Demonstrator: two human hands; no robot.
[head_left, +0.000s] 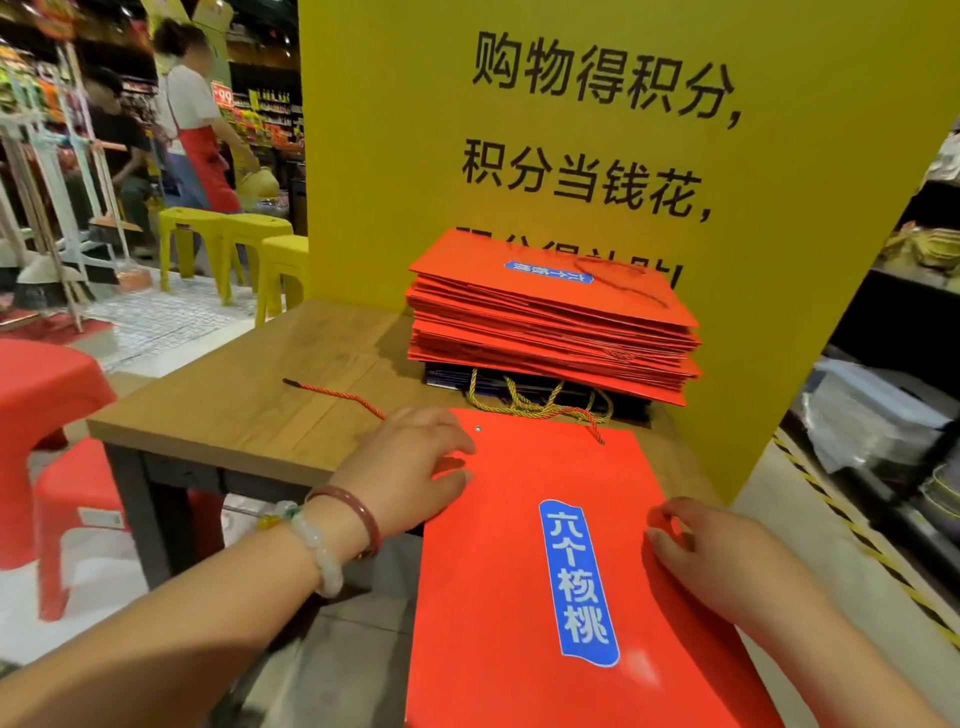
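In the head view, the red paper bag lies flat in front of you. Its top end is on the wooden table and its lower end hangs over the near edge toward you.

Your left hand sits on the bag's top left corner with bent fingers, just beside the small eyelet hole. The loose red cord runs across the table and disappears under that hand, so I cannot tell whether you are pinching it or only pressing on the bag. Your right hand pinches the bag's right edge between thumb and curled fingers.

Judging by the stack of red bags behind, whose top bag already carries a cord handle, most of the work looks done. On this bag the cord is not yet through the visible eyelet. What is left appears to be threading it, securing it, and adding the bag to the stack.
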